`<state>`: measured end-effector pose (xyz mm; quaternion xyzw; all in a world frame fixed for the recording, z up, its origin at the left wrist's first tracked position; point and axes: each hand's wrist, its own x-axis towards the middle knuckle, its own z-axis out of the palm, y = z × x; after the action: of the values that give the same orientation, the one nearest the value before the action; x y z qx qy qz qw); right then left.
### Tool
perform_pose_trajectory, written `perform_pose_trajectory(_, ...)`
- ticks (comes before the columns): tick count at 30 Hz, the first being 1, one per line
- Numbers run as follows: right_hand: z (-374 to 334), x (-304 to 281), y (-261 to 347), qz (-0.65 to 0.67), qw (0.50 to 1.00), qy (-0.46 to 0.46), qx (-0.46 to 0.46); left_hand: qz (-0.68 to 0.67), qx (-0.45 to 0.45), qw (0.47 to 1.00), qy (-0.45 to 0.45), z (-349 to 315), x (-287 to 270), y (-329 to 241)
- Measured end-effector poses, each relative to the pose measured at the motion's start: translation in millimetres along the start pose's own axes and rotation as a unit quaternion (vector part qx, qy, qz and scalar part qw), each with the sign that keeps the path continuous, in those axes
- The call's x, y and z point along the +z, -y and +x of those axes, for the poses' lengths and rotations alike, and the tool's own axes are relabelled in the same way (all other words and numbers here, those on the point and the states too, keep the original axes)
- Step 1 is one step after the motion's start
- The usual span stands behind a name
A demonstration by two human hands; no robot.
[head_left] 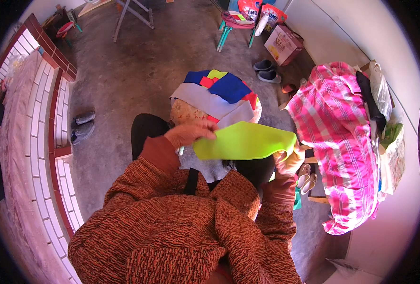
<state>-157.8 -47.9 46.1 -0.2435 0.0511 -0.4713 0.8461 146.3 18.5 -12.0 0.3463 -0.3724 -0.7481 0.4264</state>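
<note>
A lime-green piece of cloth (245,142) is stretched out in front of me, above my lap. My right hand (289,161) is closed on its right end, with the thumb below the edge. At the other end, my left hand (191,132) has its fingertips closed at the upper left corner; these fingers are slightly blurred. Just beyond the cloth stands a round seat with a floral cover (184,111). Cut cloth pieces lie over it: a dark blue piece (230,88), a light grey strip (195,97) and several red and lime bits.
A pink checked cloth (338,146) drapes over something at my right. Dark slippers (266,72), a carton (284,45) and a small stool (238,21) stand farther off. White slippers (307,180) lie near my right arm. Grey shoes (83,127) lie beside the tiled wall (41,137) at left.
</note>
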Motion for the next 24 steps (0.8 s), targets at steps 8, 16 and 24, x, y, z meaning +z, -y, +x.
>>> perform_pose_trajectory(8, 45, -31, -9, -0.283, 0.945, -0.142, 0.083, 0.374, 0.093, 0.912, -0.139, 51, -85, -100)
perform_pose_trajectory(16, 101, -79, -27, -0.502, 0.832, -0.202, 0.123, 0.662, 0.177, 0.641, -0.347, 99, -109, -95)
perform_pose_trajectory(24, 80, -122, -28, -0.627, 0.734, -0.261, 0.013, 0.733, 0.247, 0.561, -0.297, 93, -80, -9)
